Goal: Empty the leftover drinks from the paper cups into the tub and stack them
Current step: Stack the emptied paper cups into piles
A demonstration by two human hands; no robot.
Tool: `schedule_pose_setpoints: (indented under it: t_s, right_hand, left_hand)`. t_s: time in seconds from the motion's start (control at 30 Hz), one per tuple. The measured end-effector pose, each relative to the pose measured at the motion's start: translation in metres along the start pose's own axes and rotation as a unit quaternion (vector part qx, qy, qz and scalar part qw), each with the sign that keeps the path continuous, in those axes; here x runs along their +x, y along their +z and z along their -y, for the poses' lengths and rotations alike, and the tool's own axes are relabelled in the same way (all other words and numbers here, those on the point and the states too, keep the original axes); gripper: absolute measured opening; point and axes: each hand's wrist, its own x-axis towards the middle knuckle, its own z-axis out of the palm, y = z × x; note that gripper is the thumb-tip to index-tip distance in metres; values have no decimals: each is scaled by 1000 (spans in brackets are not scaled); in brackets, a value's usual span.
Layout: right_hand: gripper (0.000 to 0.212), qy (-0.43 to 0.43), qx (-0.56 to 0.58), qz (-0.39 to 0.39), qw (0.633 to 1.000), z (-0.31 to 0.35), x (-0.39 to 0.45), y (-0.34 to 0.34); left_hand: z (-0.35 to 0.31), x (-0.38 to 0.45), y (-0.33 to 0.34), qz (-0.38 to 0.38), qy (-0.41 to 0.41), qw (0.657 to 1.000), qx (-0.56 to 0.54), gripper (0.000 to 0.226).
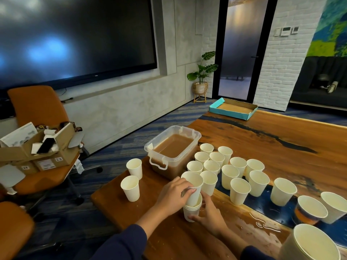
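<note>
A clear plastic tub (195, 136) holding brown liquid stands near the table's left end. My left hand (172, 194) grips a white paper cup (194, 182), its base sunk into a short stack of cups (189, 212) on the table. My right hand (208, 214) holds that stack from the right, fingers curled round its lower part. Several white cups (230, 175) stand upright in a cluster right of the tub. Two separate cups (130, 187) stand left of the tub near the table edge.
Larger paper cups (311, 211) stand at the near right, one very close to the camera (315, 243). Spilled liquid (261, 225) wets the wooden table. A teal cardboard tray (232, 109) lies at the far end. An orange chair (37, 109) with open boxes stands left.
</note>
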Motion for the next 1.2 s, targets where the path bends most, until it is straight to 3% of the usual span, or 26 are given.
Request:
schedule_pose_setpoints:
  t_s: [0.13,0.27,0.37,0.47,0.6,0.7,0.8,1.0,1.2]
  right_hand:
    - [92,-8,11,5,1000,2,-2,0]
    - [106,-13,25,16,999,-5,2,0]
    - [115,-19,21,17,999,0,4,-2]
    - [110,-25,20,14,999,8,4,-3]
    - [104,-43,-3,11,999,9,9,0]
    - [97,-30,1,0,1000,11,12,2]
    - [93,-22,17,-9,1000,10,13,5]
    - [89,-12,29,-2,999,4,16,7]
    - [90,-7,32,-4,999,4,17,7]
  left_hand:
    - [2,-5,8,96,-21,995,33,32]
    - [11,-14,22,223,-42,970,88,36]
    - [16,-17,23,256,-45,962,83,39]
    - [18,-15,18,256,-53,964,46,38]
    - [22,-5,4,162,-86,983,11,34]
    - [35,3,-11,62,-107,991,57,32]
    - [59,6,-21,2,-194,970,148,41]
    - [97,-11,-27,33,-374,882,283,72]
    - [104,-31,-21,114,-341,867,345,33]
